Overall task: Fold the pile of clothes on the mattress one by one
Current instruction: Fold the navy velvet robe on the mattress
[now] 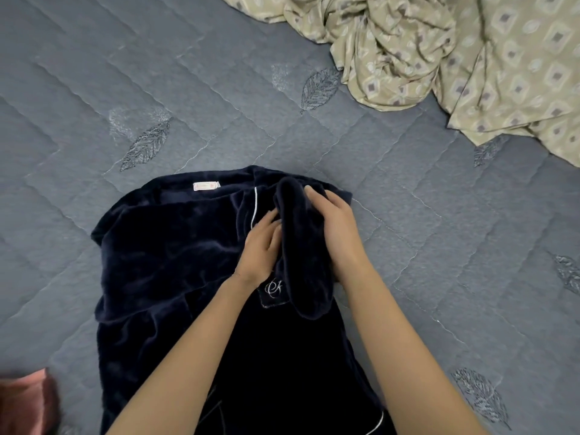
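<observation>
Navy velvet top [163,255], sleeve [301,246] folded inward

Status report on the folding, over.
Left hand flat on navy velvet pyjama top. Right hand gripping its folded-in sleeve. Crumpled beige patterned sheet lies clear.

Navy velvet garment [163,255] with white piping lies spread on grey quilted mattress [439,246], one sleeve [301,246] doubled across its front.
</observation>
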